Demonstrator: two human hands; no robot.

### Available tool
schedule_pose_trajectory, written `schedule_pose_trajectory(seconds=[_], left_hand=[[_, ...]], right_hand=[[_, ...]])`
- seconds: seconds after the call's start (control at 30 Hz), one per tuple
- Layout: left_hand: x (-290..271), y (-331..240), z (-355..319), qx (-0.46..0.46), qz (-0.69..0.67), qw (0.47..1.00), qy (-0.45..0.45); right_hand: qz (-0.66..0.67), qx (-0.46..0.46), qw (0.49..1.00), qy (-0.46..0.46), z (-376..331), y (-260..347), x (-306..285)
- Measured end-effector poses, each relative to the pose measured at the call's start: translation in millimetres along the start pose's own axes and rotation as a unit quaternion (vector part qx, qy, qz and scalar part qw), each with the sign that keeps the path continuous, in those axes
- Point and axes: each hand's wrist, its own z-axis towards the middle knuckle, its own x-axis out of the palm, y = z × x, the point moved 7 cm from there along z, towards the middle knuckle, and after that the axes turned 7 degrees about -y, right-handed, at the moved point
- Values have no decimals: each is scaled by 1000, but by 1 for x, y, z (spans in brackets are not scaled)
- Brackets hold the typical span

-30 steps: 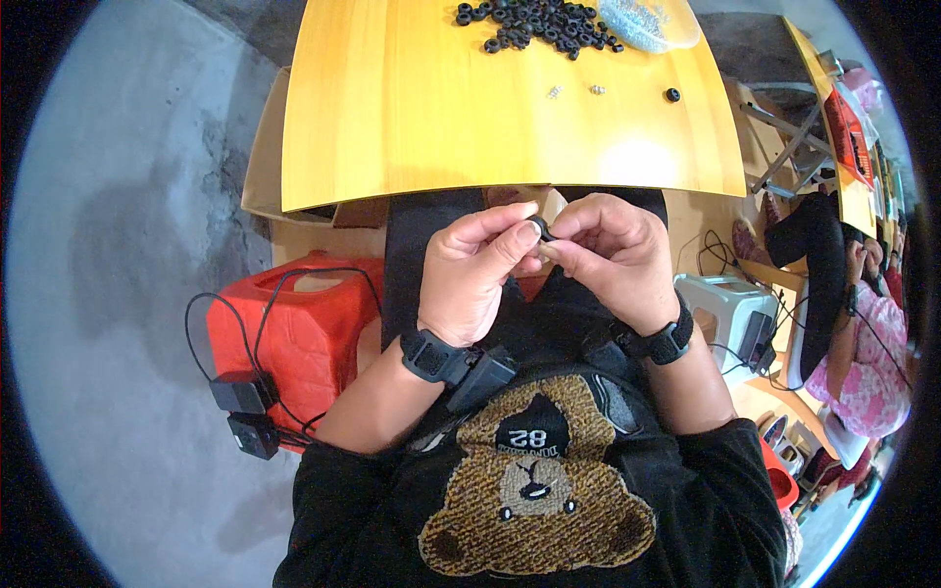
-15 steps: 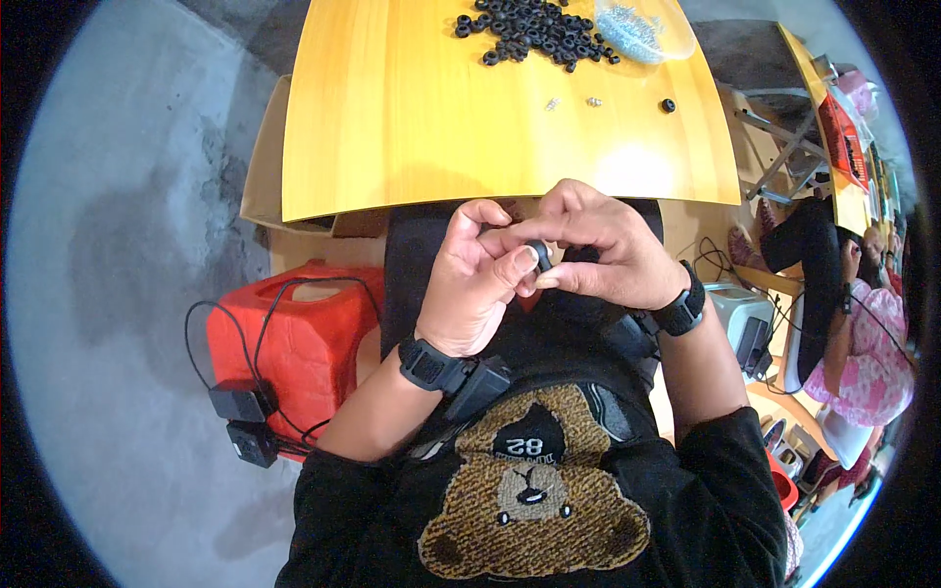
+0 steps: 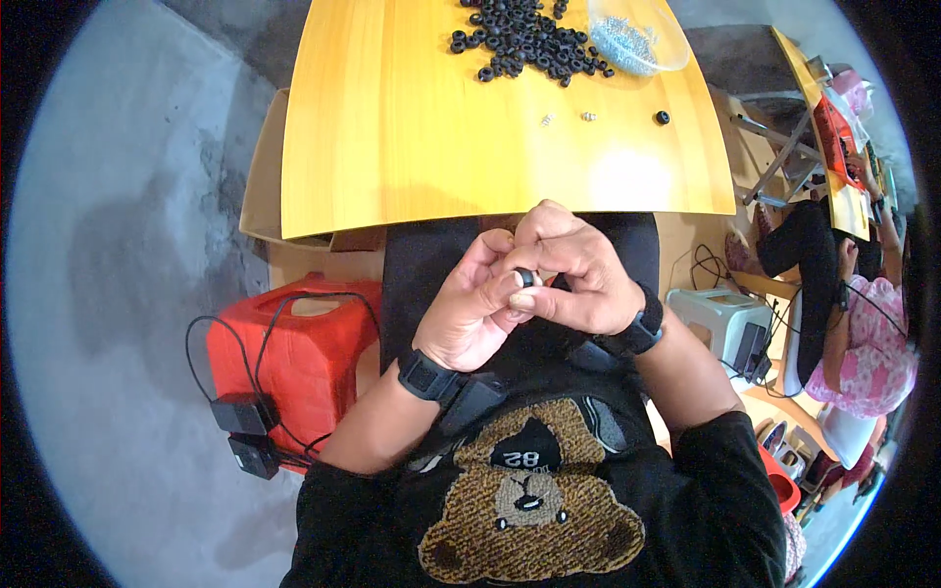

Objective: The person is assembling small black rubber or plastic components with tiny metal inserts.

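Observation:
A small round black part [image 3: 525, 278] sits pinched between my hands, just off the near edge of the yellow table [image 3: 392, 127]. My left hand [image 3: 466, 314] holds it with thumb and fingers from the left. On the other side my right hand [image 3: 578, 279] closes thumb and forefinger on the same part. Fingers cover much of it, and whether a smaller piece is in there too cannot be made out. Nearest on the tabletop are two small metal pieces, one silvery piece [image 3: 547, 121] and another [image 3: 589, 117], with a single black ring-like part [image 3: 663, 118] to their right.
Several black ring-like parts form a pile [image 3: 529, 39] at the far side. Beside it stands a clear plastic tub [image 3: 674, 49] of small silvery pieces. A red stool [image 3: 284, 343] with black cables is at my left, a pale stool [image 3: 711, 314] at my right. Other people sit far right.
Both hands have come slightly closer to my body with the black part between them. It has turned and shows less between my fingers. The view has shifted a little over the table.

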Motion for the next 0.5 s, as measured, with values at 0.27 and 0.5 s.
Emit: schedule_pose_trajectory(seconds=[0.27, 0.5], left_hand=[[2, 0, 1, -18, 18, 999, 21], [1, 5, 5, -28, -10, 999, 16]], right_hand=[[-39, -16, 998, 52, 4, 1, 1], [-32, -45, 998, 30, 4, 11, 3]])
